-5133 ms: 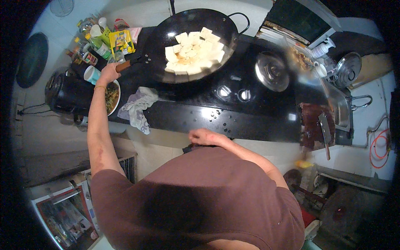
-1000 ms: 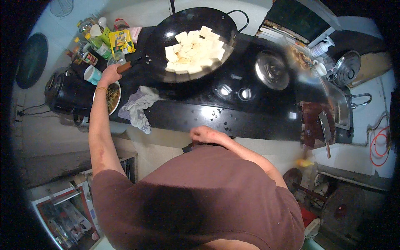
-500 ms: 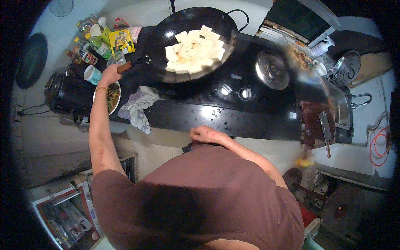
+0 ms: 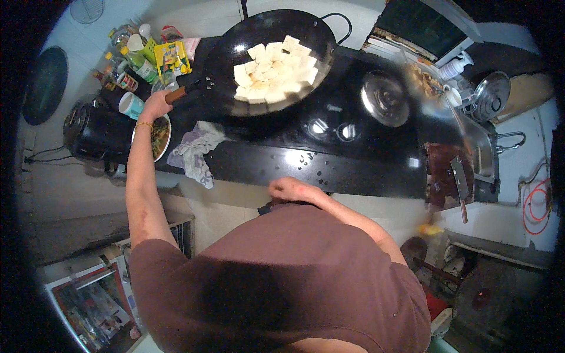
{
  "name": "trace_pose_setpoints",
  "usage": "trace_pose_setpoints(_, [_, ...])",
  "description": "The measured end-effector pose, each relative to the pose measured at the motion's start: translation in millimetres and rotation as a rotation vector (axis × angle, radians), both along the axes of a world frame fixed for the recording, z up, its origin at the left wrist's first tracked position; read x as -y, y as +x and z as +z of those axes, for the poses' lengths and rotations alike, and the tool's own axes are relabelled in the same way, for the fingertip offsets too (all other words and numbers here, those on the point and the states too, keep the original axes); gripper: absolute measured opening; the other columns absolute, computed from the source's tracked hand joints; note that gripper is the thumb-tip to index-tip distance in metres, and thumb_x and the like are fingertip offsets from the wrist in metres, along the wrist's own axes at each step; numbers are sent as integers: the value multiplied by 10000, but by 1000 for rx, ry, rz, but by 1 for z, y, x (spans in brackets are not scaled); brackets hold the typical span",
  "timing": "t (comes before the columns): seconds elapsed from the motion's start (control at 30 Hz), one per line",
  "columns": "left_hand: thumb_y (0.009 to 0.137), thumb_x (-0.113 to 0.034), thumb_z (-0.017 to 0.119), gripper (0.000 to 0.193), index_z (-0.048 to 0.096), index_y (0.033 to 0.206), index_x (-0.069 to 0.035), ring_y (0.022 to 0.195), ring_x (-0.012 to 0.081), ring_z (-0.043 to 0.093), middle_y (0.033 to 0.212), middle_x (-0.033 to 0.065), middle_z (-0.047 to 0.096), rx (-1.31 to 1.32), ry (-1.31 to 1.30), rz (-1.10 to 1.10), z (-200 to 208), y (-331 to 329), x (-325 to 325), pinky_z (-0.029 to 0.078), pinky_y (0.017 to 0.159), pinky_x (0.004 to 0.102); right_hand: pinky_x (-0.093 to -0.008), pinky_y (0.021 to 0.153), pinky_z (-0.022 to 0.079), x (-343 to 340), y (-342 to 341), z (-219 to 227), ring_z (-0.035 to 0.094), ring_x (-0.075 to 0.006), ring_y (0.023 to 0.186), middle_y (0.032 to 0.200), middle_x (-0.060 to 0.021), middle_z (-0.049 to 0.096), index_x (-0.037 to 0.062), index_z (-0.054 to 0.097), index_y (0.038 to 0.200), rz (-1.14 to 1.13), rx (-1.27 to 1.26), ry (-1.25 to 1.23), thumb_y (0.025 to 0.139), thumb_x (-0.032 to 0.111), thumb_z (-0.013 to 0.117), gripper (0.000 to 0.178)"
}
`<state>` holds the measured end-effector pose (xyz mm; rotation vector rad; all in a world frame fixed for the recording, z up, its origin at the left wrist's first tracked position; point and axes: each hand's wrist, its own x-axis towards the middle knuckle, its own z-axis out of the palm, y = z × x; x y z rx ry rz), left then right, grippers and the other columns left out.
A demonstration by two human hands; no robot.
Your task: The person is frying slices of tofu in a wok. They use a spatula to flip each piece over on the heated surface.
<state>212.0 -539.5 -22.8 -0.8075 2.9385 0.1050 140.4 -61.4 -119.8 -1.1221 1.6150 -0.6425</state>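
Wok, large, black, round: upper centre of the frame, on the black cooktop. Holds pale square slabs, probably tofu, spread in one layer across the bottom. Loop handle at its upper right rim; long handle with a brown grip pointing to the lower left.

Left hand: upper left of the frame, arm stretched up from the lower edge, fingers wrapped around the brown grip of the long handle. A thin bracelet sits at the wrist.

Right hand: centre of the frame, just below the front edge of the cooktop, against the person's body. Fingers curled in loosely; whether they grip anything cannot be told.

Grey cloth: crumpled on the cooktop's left front edge, hanging over it, near the left forearm.

Bowl of dark food: partly under the left wrist.

Light blue cup, bottles and a yellow packet: upper left, beside the wok.

Black kettle: far left.

Metal lid: on the cooktop, right of the wok.

Cleaver on a dark chopping board: right of the frame, next to a steel sink.
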Motion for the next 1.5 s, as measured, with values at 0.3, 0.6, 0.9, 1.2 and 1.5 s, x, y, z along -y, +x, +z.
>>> trace_pose_setpoints(0.3, [678, -153, 740, 496, 604, 1149, -80, 1037, 357, 587, 1087, 178, 632, 36, 21, -2, 1, -2, 0, 473, 899, 425, -367, 754, 494, 1, 0, -8, 645, -233, 839, 902, -141, 672, 33, 610, 978, 16, -75, -51, 915, 244, 476, 258])
trace_pose_setpoints(0.6, [674, -146, 745, 463, 613, 1115, -98, 1001, 365, 600, 1046, 184, 640, 14, 54, 18, -3, -1, 2, 485, 859, 444, -362, 741, 497, 0, -1, -1, 651, -230, 803, 873, -131, 682, 29, 618, 962, -15, 15, -7, 916, 251, 477, 267])
trace_pose_setpoints(0.9, [668, -210, 708, 335, 675, 975, -79, 901, 379, 626, 932, 199, 665, 83, -10, 12, 21, 6, -17, 504, 797, 454, -387, 711, 498, -1, 1, -9, 654, -253, 779, 841, -137, 679, 38, 630, 952, -41, 11, -59, 893, 240, 517, 239])
trace_pose_setpoints(1.2, [679, -219, 657, 263, 675, 874, -43, 842, 400, 634, 841, 206, 667, 5, -3, 156, 20, 46, -84, 496, 733, 460, -428, 696, 490, -1, 4, -17, 640, -338, 781, 838, -168, 667, 50, 629, 923, -13, -129, -131, 861, 216, 536, 201])
trace_pose_setpoints(1.5, [719, -132, 707, 243, 521, 821, -13, 434, 100, 508, 616, 21, 532, -19, 957, 336, 69, 80, -181, 418, 439, 244, -468, 704, 480, -1, 12, -12, 625, -386, 812, 853, -197, 653, 39, 611, 908, 60, -172, -105, 850, 237, 524, 224])
